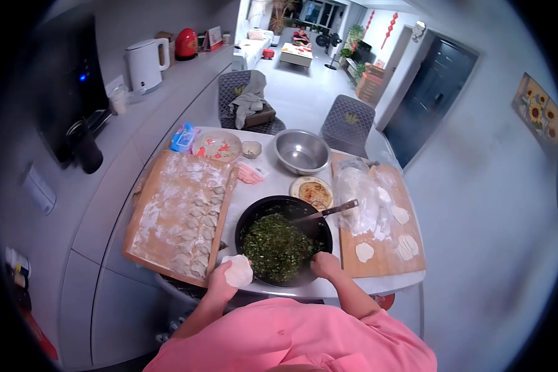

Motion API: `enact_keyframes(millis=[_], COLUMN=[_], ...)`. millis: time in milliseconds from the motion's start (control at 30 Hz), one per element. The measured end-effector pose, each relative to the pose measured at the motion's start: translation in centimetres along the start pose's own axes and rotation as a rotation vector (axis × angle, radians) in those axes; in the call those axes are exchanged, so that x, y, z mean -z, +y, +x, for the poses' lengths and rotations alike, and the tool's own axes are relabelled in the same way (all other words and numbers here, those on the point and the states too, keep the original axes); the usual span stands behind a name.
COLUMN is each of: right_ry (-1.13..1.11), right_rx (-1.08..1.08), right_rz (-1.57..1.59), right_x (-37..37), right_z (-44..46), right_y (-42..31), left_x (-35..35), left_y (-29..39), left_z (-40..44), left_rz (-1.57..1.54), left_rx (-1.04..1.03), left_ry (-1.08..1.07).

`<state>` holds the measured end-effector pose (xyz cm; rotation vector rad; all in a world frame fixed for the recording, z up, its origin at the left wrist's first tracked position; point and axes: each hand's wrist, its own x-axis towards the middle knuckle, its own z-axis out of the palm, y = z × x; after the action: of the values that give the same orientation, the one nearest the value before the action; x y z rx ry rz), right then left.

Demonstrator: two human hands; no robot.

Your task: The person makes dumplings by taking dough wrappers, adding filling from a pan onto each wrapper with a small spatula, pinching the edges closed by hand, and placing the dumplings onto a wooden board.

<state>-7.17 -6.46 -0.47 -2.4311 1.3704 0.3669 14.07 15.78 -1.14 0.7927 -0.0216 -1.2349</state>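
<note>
Head view: the left hand [219, 282] grasps a thin, round dough wrapper [239, 271], bare on top, at the near-left side of a dark pot [322, 235]. Between the hands, the pot holds chopped green filling [278, 248]; a utensil [341, 209] leans inside. The right hand [325, 265] is curled at the pot's right edge; whether it grips anything cannot be told. Beyond the left hand, a floured board [144, 254] carries dumplings [193, 222]. The step appears to be filling the wrapper; the next move calls for a level, steady left hand.
</note>
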Motion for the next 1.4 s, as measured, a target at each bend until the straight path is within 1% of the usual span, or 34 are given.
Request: enact_keyframes(millis=[67,100,233,400,433,467,533,600,667,700,733,800,833,867,900,967,1100,1167,1200,1267,1300,1400], right_ry=[0.015,0.008,0.010,0.128,0.190,0.190,0.207,0.216,0.136,0.076,0.072,-0.104,-0.140,-0.146,-0.163,-0.167,-0.087,0.017,0.013,0.085,0.078,0.156], right_rx=[0.000,0.009,0.020,0.129,0.179,0.171,0.170,0.172,0.124,0.111,0.108,0.114,0.110,0.105,0.127,0.162,0.184,0.201,0.200,0.255,0.259,0.313], right_rz=[0.037,0.056,0.121,0.158,0.133,0.137,-0.010,-0.049,-0.168,-0.139,-0.141,-0.084,-0.026,-0.022,0.074,0.239,0.363,0.183,0.184,0.029,-0.037,-0.087], right_x=[-0.6,-0.4,0.6,2.7,3.1,3.6,4.9,5.6,6.0,6.1,5.9,4.9,3.8,1.9,-0.2,-1.3,0.5,2.6,3.3,4.5,5.2,6.2], right_z=[0.1,-0.1,-1.0,-2.9,-3.2,-3.4,-3.3,-3.0,-2.9,-3.0,-3.0,-2.2,-1.5,-0.1,1.4,1.9,1.1,-0.4,-0.8,-1.4,-1.8,-1.9], right_y=[0.4,0.3,-0.4,-2.5,-2.6,-2.6,-2.4,-1.7,-1.2,-1.2,-1.4,-2.1,-2.2,-1.8,-1.2,-1.1,-2.4,-3.7,-4.0,-4.4,-4.7,-5.0], left_x=[0.9,0.8,0.7,0.2,0.3,0.3,0.8,0.9,1.0,0.8,0.6,0.2,0.1,0.1,0.0,0.1,-0.2,0.1,0.3,0.9,0.9,-0.1], left_y=[-0.4,-0.3,-0.3,-0.2,-0.2,-0.3,-0.6,-0.7,-0.9,-0.9,-1.0,-1.2,-1.2,-1.2,-1.2,-1.1,-1.0,-1.1,-1.2,-1.2,-1.2,-0.9], left_z=[0.8,1.1,1.2,0.8,0.8,0.8,1.2,1.5,1.3,1.1,0.9,0.6,0.4,0.3,0.3,0.5,0.5,0.6,0.7,0.9,0.8,0.3], left_rz=[-0.030,-0.138,-0.094,-0.062,-0.052,-0.042,-0.056,-0.077,-0.097,-0.112,-0.115,-0.108,-0.095,-0.093,-0.071,-0.047,-0.076,-0.092,-0.093,-0.086,-0.083,-0.048], left_rx=[-0.001,0.046,0.047,0.026,0.019,0.013,0.013,0.010,-0.021,-0.014,-0.009,-0.056,-0.052,-0.045,-0.056,-0.057,-0.041,-0.046,-0.044,-0.047,-0.051,-0.087], left_ry=[0.022,0.063,0.077,0.104,0.097,0.088,0.092,0.096,0.091,0.096,0.098,0.100,0.103,0.107,0.104,0.099,0.095,0.099,0.103,0.054,0.054,0.044])
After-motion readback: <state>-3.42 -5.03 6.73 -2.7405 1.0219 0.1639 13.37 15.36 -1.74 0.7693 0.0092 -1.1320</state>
